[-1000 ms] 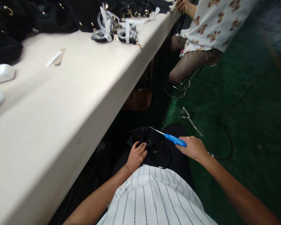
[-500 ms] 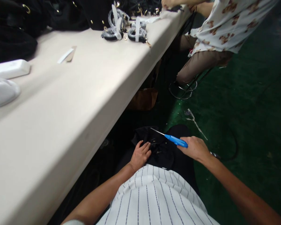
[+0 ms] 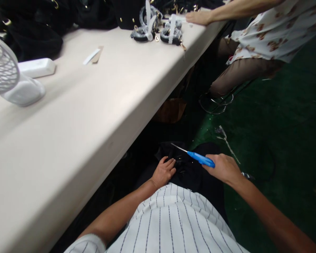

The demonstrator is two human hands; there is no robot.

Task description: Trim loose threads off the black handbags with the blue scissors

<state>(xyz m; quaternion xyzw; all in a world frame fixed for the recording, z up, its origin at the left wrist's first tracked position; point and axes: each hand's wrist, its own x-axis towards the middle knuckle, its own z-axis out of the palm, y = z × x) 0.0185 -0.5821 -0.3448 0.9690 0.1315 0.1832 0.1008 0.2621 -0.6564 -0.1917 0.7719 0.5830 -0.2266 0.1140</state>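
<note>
My right hand (image 3: 223, 168) is closed round a blue-handled tool (image 3: 201, 159) with a thin, straight metal tip; the tool's exact kind is unclear. Its tip points left, just above a black fabric piece (image 3: 185, 172) with small shiny spots, lying across my lap. My left hand (image 3: 165, 172) is on the left side of this fabric, thumb and fingers closed on it. Folds and darkness hide the fabric's shape and part of the fingertips.
A long white table (image 3: 107, 105) runs along my left. On it are a white fan (image 3: 25, 93), black bags (image 3: 92, 17) and plastic-wrapped straps (image 3: 171, 35). A co-worker's hand (image 3: 200, 17) rests at the far edge. A stool (image 3: 216, 105) stands on the green floor.
The view has swung left, bringing the fan's grille into sight. The co-worker's arm now reaches across the table end, hand flat on it. My hands and the blue tool keep nearly the same pose.
</note>
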